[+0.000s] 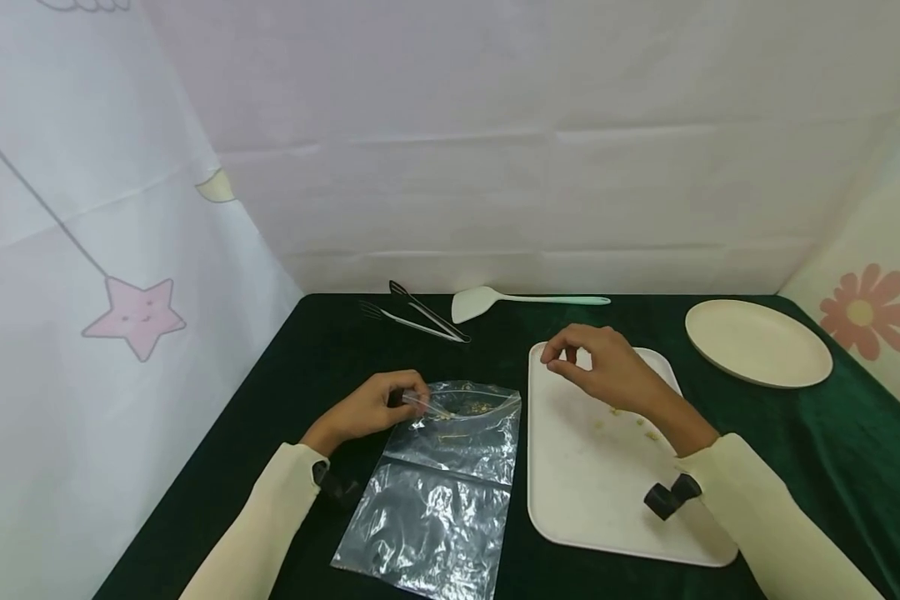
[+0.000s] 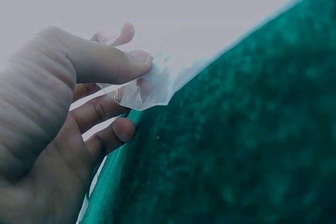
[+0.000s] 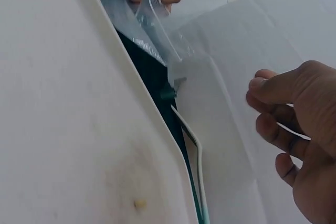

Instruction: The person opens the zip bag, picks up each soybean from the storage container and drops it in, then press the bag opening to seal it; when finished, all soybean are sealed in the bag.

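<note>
My left hand (image 1: pixel 375 407) pinches the top edge of a clear zip-lock bag (image 1: pixel 442 517) between thumb and fingers. The bag lies on the dark green cloth, its mouth partly parted, with small yellowish bits (image 1: pixel 480 407) near the top. In the left wrist view, a bag corner (image 2: pixel 149 95) hangs from the fingertips. Above a white rectangular tray (image 1: pixel 600 492), my right hand (image 1: pixel 607 367) hovers with bent fingers, thumb and index tips close together. Whether something tiny sits between them is too small to tell. A few yellowish crumbs (image 1: pixel 651 435) lie on the tray.
Metal tongs (image 1: pixel 423 321) lie behind the bag, beside a pale spatula (image 1: pixel 480 303) near the back edge. A cream oval plate (image 1: pixel 757 343) is at the back right. White fabric walls (image 1: pixel 495 167) rise behind the table and at both sides.
</note>
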Available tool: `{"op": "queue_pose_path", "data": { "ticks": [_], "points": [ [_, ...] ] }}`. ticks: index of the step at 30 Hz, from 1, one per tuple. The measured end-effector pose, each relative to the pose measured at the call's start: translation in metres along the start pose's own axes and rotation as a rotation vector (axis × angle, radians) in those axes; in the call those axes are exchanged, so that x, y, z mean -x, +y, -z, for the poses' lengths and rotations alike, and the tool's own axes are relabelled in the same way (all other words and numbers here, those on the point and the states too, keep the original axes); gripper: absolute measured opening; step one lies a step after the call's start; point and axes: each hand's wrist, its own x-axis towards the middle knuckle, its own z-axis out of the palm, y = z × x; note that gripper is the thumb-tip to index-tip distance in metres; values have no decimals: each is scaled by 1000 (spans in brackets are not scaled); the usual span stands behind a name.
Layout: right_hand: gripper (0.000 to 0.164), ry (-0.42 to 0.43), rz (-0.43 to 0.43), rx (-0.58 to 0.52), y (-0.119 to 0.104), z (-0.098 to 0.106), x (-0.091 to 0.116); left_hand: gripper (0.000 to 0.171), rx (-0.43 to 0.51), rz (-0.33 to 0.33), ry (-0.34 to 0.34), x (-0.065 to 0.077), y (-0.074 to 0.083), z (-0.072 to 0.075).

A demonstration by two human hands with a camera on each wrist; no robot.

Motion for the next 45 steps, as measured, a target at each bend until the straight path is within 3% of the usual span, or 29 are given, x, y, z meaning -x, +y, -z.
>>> {"op": "queue_pose_path", "data": {
  "ticks": [6, 13, 24, 31, 45],
  "points": [
    [15, -147, 4, 129, 22, 12, 11, 14, -3, 12, 1, 0, 0, 1],
    [15, -372, -54, 92, 31, 20, 27, 13, 2, -19, -2, 1, -3, 0],
    [18, -477, -88, -23, 37, 14, 41, 13, 0, -49, -3, 2, -4, 0],
    [18, -456, -77, -25, 43, 3, 43, 13, 2, -57, -12, 2, -4, 0],
    [19, -136, -81, 21, 40, 11, 35, 12, -3, -44, -9, 2, -2, 0]
  ]
}}
